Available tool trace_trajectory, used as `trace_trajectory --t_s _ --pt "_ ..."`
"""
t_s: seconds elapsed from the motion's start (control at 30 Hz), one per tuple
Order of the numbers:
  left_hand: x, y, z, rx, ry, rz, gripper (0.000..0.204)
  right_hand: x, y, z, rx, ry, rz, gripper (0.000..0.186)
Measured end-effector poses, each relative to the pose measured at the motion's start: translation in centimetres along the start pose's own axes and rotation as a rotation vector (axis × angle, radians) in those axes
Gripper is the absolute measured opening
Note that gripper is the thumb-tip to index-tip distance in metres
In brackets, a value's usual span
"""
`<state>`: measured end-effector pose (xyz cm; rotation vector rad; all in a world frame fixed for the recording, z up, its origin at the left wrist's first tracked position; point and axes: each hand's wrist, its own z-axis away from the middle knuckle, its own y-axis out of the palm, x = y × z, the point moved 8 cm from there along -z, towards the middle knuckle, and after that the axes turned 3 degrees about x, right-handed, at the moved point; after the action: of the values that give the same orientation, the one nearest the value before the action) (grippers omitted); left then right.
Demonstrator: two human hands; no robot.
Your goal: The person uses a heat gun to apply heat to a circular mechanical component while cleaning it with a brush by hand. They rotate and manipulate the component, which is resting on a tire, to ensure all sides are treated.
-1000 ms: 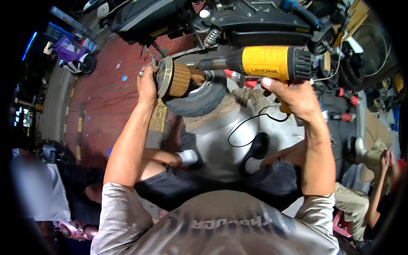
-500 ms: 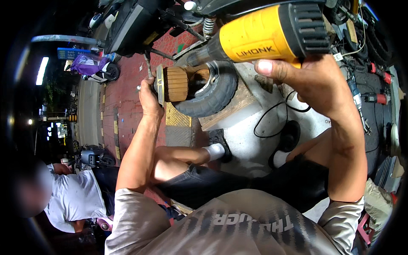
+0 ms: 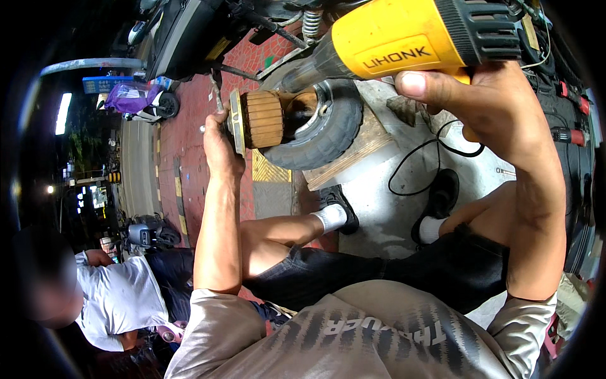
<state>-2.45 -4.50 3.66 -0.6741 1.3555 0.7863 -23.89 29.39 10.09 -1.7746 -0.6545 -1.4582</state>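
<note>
Copper-wound motor armature (image 3: 264,120), a ribbed brown cylinder with a brass-coloured end plate, sits in the upper middle of the frame, held up in front of a small black tyre (image 3: 328,136). The left hand (image 3: 221,148) is closed around the plate end of the armature, fingers wrapped behind it and the thumb side toward the camera. To the upper right, the right hand (image 3: 486,101) is clenched on the grip of a yellow heat gun (image 3: 404,38), thumb pressed flat along the yellow body; the gun's metal nozzle (image 3: 309,66) points down and left, its tip just beside the far end of the armature. A black cord (image 3: 429,158) loops over the grey pavement in the middle right. Below that, the person's bare knees and dark shorts fill the centre, with white socks and black shoes (image 3: 334,202) resting near a wooden board under the tyre. At the lower left, another person in a white shirt (image 3: 117,297) sits close by.
</note>
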Motion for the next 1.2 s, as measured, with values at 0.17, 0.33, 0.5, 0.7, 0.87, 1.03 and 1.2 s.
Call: trace_trajectory --t_s 0.17,0.33,0.5,0.7,0.87,1.03,1.2 --pt "0.0 -0.1 -0.1 0.017 -0.016 0.002 0.033 -0.3 0.2 0.2 -0.002 0.052 0.029 0.053" --pt "0.4 -0.5 -0.3 0.036 -0.013 0.03 0.035 0.2 0.1 0.2 0.013 0.163 0.142 0.054" --pt "-0.3 -2.2 -0.7 0.016 0.119 -0.115 0.037 -1.1 0.0 0.2 -0.031 0.041 0.054 0.053" --pt "-2.4 -2.2 0.2 -0.066 0.413 -0.27 0.039 -1.1 -0.1 0.5 -0.046 0.007 0.133 0.053" --pt "-2.8 -2.3 0.3 -0.031 0.429 -0.326 0.032 -0.6 -0.3 0.7 -0.035 0.099 0.166 0.055" --pt "-2.7 -2.6 0.4 -0.028 0.401 -0.357 0.027 -0.7 -0.3 1.0 -0.062 0.112 0.203 0.056" --pt "-2.9 -2.8 0.4 -0.05 0.41 -0.408 0.024 1.3 -0.2 0.8 -0.121 -0.198 0.244 0.054"
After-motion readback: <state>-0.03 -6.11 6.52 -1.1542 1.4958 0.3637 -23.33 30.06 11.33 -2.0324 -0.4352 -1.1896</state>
